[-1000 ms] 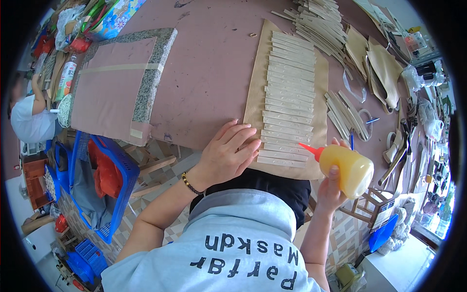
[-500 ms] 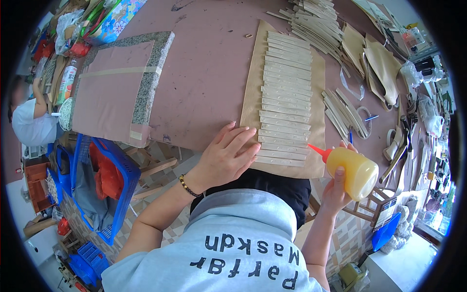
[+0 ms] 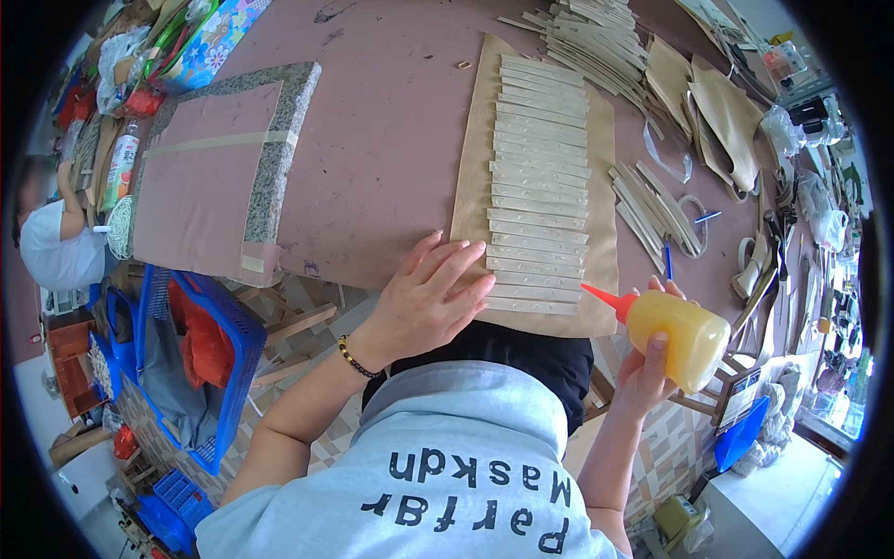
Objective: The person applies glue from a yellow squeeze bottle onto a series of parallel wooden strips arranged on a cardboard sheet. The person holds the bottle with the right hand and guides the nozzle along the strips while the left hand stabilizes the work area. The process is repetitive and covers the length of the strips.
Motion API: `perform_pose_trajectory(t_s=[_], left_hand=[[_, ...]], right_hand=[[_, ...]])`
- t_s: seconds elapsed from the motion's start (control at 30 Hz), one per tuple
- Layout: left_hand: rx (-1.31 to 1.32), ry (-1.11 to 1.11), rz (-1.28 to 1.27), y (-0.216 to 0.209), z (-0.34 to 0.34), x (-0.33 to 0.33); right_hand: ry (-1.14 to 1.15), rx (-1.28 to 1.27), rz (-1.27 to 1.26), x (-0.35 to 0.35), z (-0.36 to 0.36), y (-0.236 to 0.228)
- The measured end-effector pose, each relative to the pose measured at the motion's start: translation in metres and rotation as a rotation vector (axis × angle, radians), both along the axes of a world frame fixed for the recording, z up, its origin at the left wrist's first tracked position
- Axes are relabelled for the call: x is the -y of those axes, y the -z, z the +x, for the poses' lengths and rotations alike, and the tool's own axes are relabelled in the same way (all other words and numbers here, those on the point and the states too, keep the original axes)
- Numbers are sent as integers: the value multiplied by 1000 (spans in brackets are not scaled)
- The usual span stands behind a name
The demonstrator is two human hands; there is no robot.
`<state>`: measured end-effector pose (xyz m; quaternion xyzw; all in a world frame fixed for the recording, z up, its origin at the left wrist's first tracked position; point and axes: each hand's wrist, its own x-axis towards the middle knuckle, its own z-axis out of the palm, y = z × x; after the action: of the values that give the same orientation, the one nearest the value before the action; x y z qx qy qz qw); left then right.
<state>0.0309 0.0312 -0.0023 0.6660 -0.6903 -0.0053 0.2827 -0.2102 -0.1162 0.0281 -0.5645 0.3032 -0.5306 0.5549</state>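
A brown sheet [image 3: 602, 177] lies on the table in front of me. Pale, thin strips [image 3: 540, 163] are laid across it in a column, and small shiny drops show on many of them. My right hand [image 3: 649, 373] is wrapped round a squeeze bottle [image 3: 680, 340] of yellowish liquid, tilted so that its red nozzle [image 3: 607, 298] points left at the right ends of the nearest strips. Whether the tip touches a strip I cannot tell. My left hand [image 3: 424, 303] rests with fingers spread at the sheet's near left edge, fingertips by the strips' left ends.
A speckled stone slab [image 3: 296, 121] with a taped sheet on it lies to the left. Loose strips [image 3: 601, 51] are heaped at the far right, and more strips [image 3: 652, 210] lie right of the sheet. A blue basket [image 3: 244, 349] stands below left. A person [image 3: 60, 238] sits far left.
The bottle's nozzle has shifted slightly toward me along the strips' right ends. My left hand has hardly moved. The whole view has shifted a little.
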Motion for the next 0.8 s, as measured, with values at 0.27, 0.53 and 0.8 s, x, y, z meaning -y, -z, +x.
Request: perform_pose_trajectory(t_s=[0.27,0.53,0.8], left_hand=[[14,-3,-14,2,1,0],[-5,-19,-23,1,0,0],[-9,-18,-12,2,0,-1]], right_hand=[[56,-74,-6,2,-1,6],[28,-84,-14,0,2,9],[-101,-44,45,-16,27,10]])
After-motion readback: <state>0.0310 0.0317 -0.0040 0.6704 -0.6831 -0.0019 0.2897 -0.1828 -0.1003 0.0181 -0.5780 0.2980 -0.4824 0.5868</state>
